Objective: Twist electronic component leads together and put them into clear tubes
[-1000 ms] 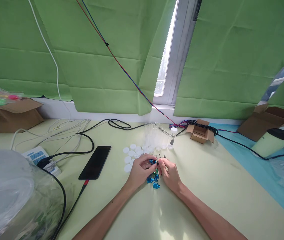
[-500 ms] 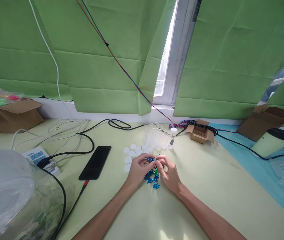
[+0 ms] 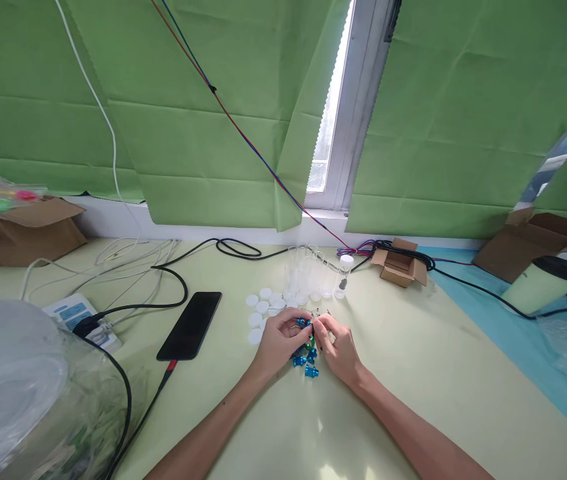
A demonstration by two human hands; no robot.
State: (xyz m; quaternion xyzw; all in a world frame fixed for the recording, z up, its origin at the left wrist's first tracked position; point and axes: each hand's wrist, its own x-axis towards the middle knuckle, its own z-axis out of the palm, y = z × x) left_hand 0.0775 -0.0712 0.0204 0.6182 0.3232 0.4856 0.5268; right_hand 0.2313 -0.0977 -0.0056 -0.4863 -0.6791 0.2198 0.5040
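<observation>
My left hand is closed, its thumb and fingers pinching a small shiny blue metal part. Close against it, my right hand is closed too; its fingertips grip a small thin metal piece whose kind I cannot make out. Under and between the hands lie several loose blue parts with a green part among them; the hands partly cover this heap. Round white caps are spread just beyond my left hand. Clear tubes stand behind them.
A capped clear vial stands near a small open cardboard box. A black phone on a cable lies at left, beside a power strip and a large plastic-wrapped container. A pale green cup stands at right.
The blue part between my fingers has shifted slightly right and down. The fingertips of both hands have moved a little; the loose parts underneath look much the same.
</observation>
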